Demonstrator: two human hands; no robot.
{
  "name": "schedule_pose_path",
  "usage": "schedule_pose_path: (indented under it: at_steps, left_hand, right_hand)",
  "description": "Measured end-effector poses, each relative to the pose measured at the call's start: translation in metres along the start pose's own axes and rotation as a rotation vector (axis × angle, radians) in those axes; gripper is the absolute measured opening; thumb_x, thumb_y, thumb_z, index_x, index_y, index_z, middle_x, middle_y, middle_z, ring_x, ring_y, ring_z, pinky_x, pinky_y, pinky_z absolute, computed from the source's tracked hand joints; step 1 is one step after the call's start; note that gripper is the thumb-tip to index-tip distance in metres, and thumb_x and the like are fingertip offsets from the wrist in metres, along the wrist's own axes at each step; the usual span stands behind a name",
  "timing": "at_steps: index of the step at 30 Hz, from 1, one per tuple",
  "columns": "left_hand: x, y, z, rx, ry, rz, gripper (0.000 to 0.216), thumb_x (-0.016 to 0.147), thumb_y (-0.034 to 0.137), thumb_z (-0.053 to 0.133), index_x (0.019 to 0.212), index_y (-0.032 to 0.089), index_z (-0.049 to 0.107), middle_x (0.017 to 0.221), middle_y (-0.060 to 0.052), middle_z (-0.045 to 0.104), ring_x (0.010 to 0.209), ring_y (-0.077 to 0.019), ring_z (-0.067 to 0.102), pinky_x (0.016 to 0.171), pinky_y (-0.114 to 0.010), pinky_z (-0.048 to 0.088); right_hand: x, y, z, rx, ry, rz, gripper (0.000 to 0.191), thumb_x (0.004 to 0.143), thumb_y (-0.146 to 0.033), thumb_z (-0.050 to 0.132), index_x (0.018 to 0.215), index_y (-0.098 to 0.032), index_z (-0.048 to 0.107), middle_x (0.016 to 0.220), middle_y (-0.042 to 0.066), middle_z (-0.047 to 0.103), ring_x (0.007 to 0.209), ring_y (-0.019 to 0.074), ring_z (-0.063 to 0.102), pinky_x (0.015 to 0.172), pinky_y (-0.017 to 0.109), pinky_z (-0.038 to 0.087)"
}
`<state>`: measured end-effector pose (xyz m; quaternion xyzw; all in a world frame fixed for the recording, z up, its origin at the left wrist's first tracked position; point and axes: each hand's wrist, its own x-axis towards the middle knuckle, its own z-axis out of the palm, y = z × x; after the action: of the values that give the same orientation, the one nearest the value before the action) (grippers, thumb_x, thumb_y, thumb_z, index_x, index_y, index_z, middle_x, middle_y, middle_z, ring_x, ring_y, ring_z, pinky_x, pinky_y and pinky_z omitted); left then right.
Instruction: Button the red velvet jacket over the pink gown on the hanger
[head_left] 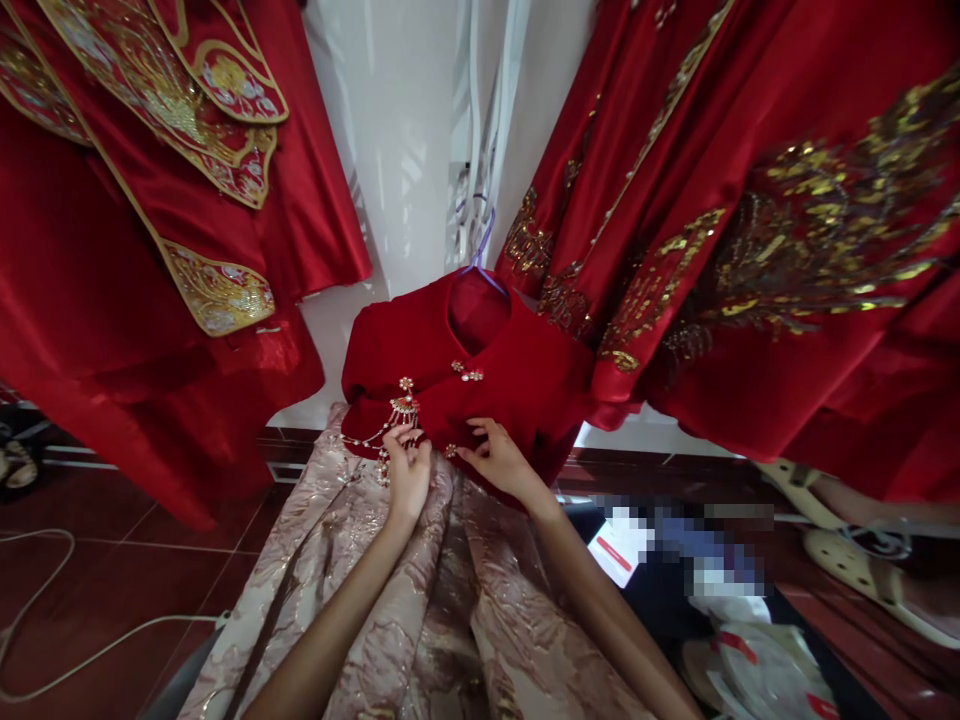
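Observation:
A dark red velvet jacket (540,370) hangs on a purple hanger (482,250) in front of me. Jewelled buttons (471,372) sit below its neckline. On its left side a gold fan-shaped ornament (405,405) carries hanging bead strands. My left hand (409,475) is closed, its fingers curled at the beaded strands. My right hand (502,462) lies against the jacket front, fingers apart and bent, its thumb beside a lower jewelled button (450,451). Nothing shows in its grasp. Below the jacket spreads a pale pink brocade skirt (405,590).
Red satin garments with gold embroidery (217,285) hang at left, and sequinned red ones (810,230) at right. Lower right are a lit phone screen (621,548), clear plastic containers (769,665) and a person's beige clog (847,565). A white cable (150,625) crosses the tiled floor.

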<state>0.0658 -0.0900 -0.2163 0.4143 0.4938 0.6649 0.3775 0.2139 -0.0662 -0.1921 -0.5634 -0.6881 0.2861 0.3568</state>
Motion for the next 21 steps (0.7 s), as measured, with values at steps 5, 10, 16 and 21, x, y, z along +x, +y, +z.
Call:
schedule_pose_path:
  at_steps: [5,10,16,21]
  left_hand:
    - [-0.005,0.002,0.003,-0.043,-0.239,-0.078,0.031,0.08,0.03,0.053,0.107,0.022,0.04,0.09,0.0,0.059,0.039,-0.0015,0.041,0.037,-0.016,0.035]
    - [-0.002,0.002,0.002,0.044,-0.43,-0.057,0.02,0.083,0.038,0.052,0.089,0.019,0.048,0.056,0.008,0.045,0.034,-0.004,0.038,0.034,-0.016,0.03]
    - [0.006,-0.001,-0.007,0.166,-0.193,0.105,0.033,0.08,0.026,0.052,0.113,0.02,0.049,0.08,0.001,0.061,0.045,-0.0039,0.046,0.046,-0.016,0.038]
    - [0.002,-0.005,-0.01,0.261,-0.191,0.175,0.056,0.082,0.02,0.049,0.136,0.021,0.033,0.082,0.001,0.064,0.054,-0.0064,0.05,0.057,-0.019,0.042]
  right_hand:
    - [0.001,0.002,-0.002,0.116,-0.159,-0.06,0.044,0.077,-0.028,0.063,0.118,-0.018,0.049,0.12,0.011,0.056,0.068,0.0087,0.063,0.072,0.027,0.051]
    - [0.001,0.005,-0.005,0.057,-0.165,-0.049,0.045,0.07,-0.039,0.07,0.104,-0.014,0.055,0.099,0.008,0.064,0.062,0.0091,0.057,0.061,0.024,0.048]
    - [0.001,-0.008,-0.022,-0.035,-0.149,-0.129,0.031,0.071,-0.046,0.068,0.081,-0.017,0.06,0.072,0.001,0.065,0.052,0.0092,0.053,0.05,0.021,0.039]
    - [0.001,-0.008,-0.034,0.04,-0.205,-0.193,0.03,0.072,-0.044,0.067,0.086,-0.018,0.06,0.083,0.002,0.068,0.056,0.0096,0.058,0.052,0.021,0.042]
